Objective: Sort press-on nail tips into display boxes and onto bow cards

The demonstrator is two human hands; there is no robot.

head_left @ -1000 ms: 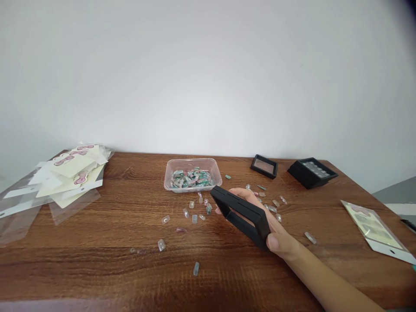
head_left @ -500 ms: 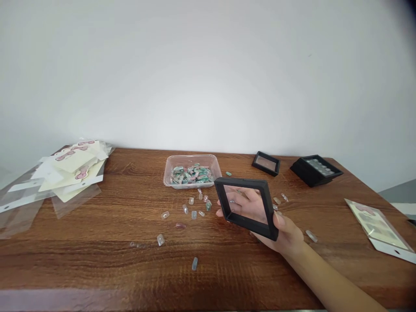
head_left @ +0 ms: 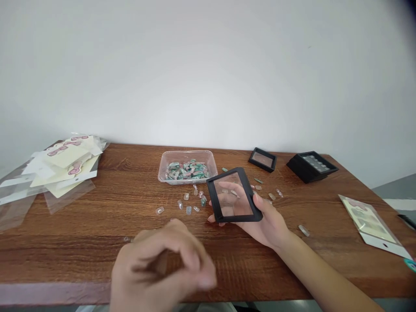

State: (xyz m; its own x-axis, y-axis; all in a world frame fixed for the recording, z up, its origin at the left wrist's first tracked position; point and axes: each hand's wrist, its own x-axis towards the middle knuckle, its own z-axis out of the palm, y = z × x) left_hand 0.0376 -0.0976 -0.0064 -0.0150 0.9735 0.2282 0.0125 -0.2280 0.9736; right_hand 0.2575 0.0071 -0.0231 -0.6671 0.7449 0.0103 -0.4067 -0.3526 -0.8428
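My right hand point(head_left: 264, 221) is shut on a black-framed clear display case point(head_left: 232, 195), gripping its lower right edge, with my fingers showing through the film. Several loose press-on nails point(head_left: 186, 203) lie on the wooden table point(head_left: 97, 216) just left of the case. My left hand point(head_left: 159, 266) hangs blurred above the table's near edge, its fingers curled together. Nothing shows in it. It touches nothing I can see. A clear plastic tub point(head_left: 186, 155) of nails stands behind the case, apart from it.
A small black case point(head_left: 262, 159) and an open black case of nails point(head_left: 311, 167) stand at the back right. Clear bags with printed cards point(head_left: 61, 167) lie at the left. A printed packet point(head_left: 368, 221) lies at the right. A white wall rises behind the table.
The display case has turned from upright to nearly flat and dropped toward the table in my right hand. My left hand has come into view at the bottom.
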